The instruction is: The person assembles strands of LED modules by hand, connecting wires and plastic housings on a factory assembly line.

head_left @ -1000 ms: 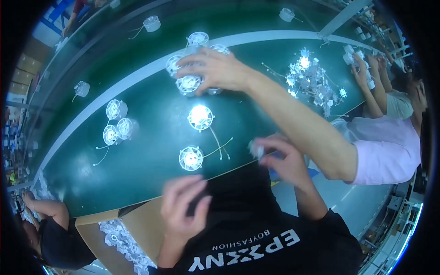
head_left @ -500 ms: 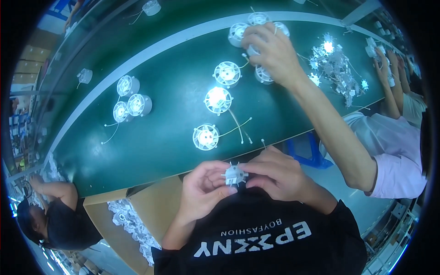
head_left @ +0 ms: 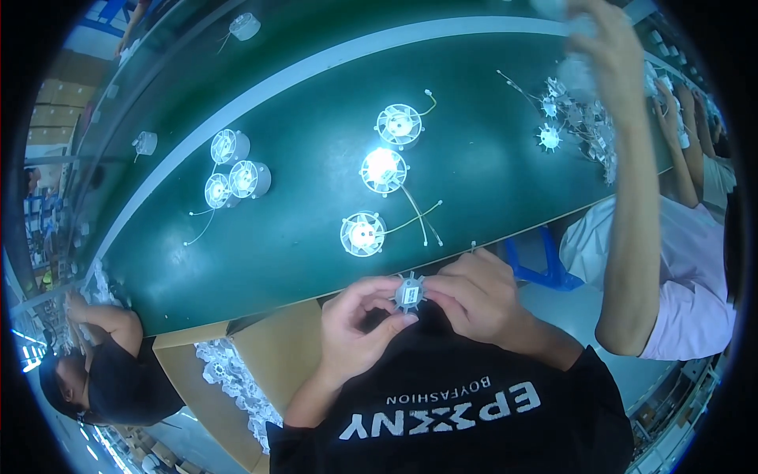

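Observation:
Just past the table's near edge, my left hand (head_left: pixel 353 325) and my right hand (head_left: pixel 483 299) hold a small grey round part with short spokes (head_left: pixel 410 293) between them. Fingertips of both hands pinch its rim from either side, and a pale label shows on its face. A thin lead's tip (head_left: pixel 474 246) sticks up behind my right hand. Beyond my hands, three round fan units with clear frames form a line: the near one (head_left: pixel 362 234), a brightly glaring middle one (head_left: pixel 384 171) and a far one (head_left: pixel 399 125). Thin cables trail from them.
Three more fan units (head_left: pixel 240 175) lie together on the green table (head_left: pixel 300 158). At right is a heap of spoked parts and wires (head_left: pixel 580 126). A co-worker's blurred arm (head_left: pixel 628 158) reaches over it. A cardboard box (head_left: pixel 280 347) of white parts stands left of me.
The part in my hands has turned and now shows its labelled face. The co-worker's hand has swung right, and the cluster of fan units under it has left the middle of the table.

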The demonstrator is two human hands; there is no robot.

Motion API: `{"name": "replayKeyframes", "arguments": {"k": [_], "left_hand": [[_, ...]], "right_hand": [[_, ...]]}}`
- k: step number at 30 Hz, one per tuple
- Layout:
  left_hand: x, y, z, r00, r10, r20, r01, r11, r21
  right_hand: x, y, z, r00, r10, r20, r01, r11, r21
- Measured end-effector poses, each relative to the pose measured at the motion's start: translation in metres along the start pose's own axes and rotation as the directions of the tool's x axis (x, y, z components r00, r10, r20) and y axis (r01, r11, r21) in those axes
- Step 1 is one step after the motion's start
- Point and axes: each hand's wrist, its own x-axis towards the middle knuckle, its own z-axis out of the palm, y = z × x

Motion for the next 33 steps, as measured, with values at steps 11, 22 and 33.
{"name": "replayKeyframes", "arguments": {"k": [11, 22, 33], "left_hand": [[0.006, -0.001, -0.001, 0.999, -0.048, -0.023, 0.044, 0.986, -0.158], [0.007, -0.018, -0.019, 0.972, -0.189, 0.141, 0.235, 0.791, -0.565], [0.012, -0.001, -0.01, 0.969, -0.221, 0.107, 0.245, 0.867, -0.434]], "right_hand": [[0.011, -0.004, 0.005, 0.999, 0.023, -0.025, -0.027, 0.985, -0.171], [0.003, 0.009, 0.004, 0.988, 0.13, 0.085, -0.142, 0.978, 0.154], [0.008, 0.003, 0.0, 0.981, 0.138, 0.133, -0.161, 0.97, 0.181]]}}
